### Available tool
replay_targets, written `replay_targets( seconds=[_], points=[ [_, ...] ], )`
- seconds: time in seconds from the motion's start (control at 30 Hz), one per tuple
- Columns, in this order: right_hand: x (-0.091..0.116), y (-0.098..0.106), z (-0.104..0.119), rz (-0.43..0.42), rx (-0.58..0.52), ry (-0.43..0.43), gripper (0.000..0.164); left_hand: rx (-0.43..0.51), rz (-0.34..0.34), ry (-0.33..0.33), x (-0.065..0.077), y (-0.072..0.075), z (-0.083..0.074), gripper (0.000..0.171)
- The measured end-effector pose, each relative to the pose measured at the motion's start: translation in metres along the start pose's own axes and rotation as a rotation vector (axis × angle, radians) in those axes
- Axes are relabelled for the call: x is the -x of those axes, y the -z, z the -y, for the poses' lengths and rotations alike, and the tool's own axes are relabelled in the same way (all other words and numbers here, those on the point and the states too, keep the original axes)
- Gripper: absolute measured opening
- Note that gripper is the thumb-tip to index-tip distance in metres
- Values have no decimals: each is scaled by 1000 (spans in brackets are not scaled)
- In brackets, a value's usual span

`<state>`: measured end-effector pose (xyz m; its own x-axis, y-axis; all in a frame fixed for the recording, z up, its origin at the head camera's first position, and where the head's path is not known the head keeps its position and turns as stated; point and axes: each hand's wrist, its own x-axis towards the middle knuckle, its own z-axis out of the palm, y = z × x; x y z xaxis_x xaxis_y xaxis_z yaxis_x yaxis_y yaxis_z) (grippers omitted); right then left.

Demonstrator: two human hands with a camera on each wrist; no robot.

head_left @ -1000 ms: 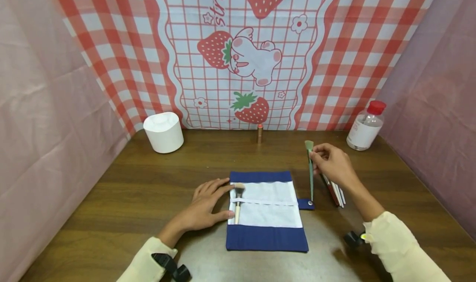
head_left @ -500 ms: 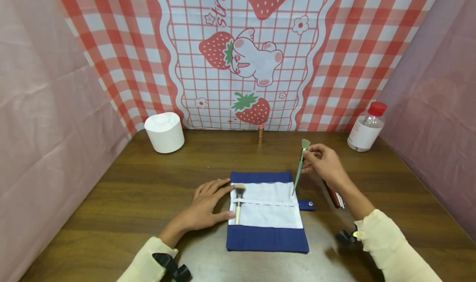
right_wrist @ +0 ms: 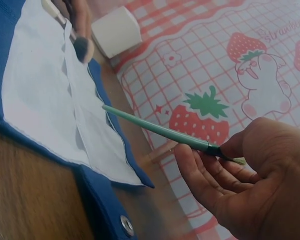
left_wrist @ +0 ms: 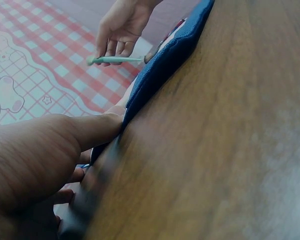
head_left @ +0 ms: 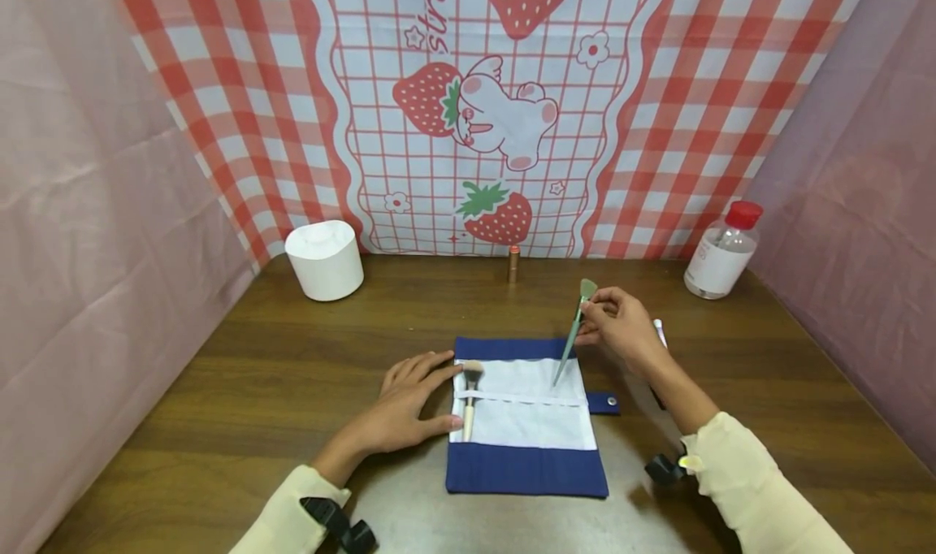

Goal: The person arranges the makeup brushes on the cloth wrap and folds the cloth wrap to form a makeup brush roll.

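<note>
A blue brush roll (head_left: pixel 526 469) with a white lining lies unfolded on the wooden table. Under its elastic strap, at the left side, sits a makeup brush (head_left: pixel 470 400) with a pale handle and dark-and-cream bristles. My left hand (head_left: pixel 405 400) rests along the roll's left edge, fingers spread and straight. In my right hand (head_left: pixel 621 326) a green makeup brush (head_left: pixel 572 335) is pinched near its bristles. Its handle slants down to the left, the tip over the white lining, as the right wrist view shows with the green handle (right_wrist: pixel 154 129).
More brushes (head_left: pixel 660 332) lie right of the roll, mostly hidden by my right arm. The roll's snap tab (head_left: pixel 604 403) sticks out to the right. At the back stand a white container (head_left: pixel 325 261), a lipstick (head_left: pixel 513 265) and a red-capped bottle (head_left: pixel 722 252).
My right hand has moved left with the green brush, its handle tip shifting from above the snap tab to over the white lining. The left hand stays in place.
</note>
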<state>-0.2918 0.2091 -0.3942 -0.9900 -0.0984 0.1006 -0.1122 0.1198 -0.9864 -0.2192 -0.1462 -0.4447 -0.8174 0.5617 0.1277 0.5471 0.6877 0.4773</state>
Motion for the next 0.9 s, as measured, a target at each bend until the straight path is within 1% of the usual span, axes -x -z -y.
replay_targets(
  seconds=[0.17, 0.33, 0.43, 0.7, 0.9],
  points=[
    [-3, -10, -4, 4, -42, 5, 28, 1, 1, 4, 0, 0, 0, 77],
    [-5, -18, -7, 19, -109, 1, 30, -3, 0, 4, 0, 0, 0, 78],
    [-5, -22, -9, 22, -120, -8, 32, -1, -1, 2, 0, 0, 0, 78],
    [-6, -30, -13, 36, -154, -67, 37, -7, -1, 1, -1, -1, 1, 78],
    [-6, -37, -16, 57, -161, -114, 46, -6, 3, 3, 0, 1, 0, 78]
  ],
)
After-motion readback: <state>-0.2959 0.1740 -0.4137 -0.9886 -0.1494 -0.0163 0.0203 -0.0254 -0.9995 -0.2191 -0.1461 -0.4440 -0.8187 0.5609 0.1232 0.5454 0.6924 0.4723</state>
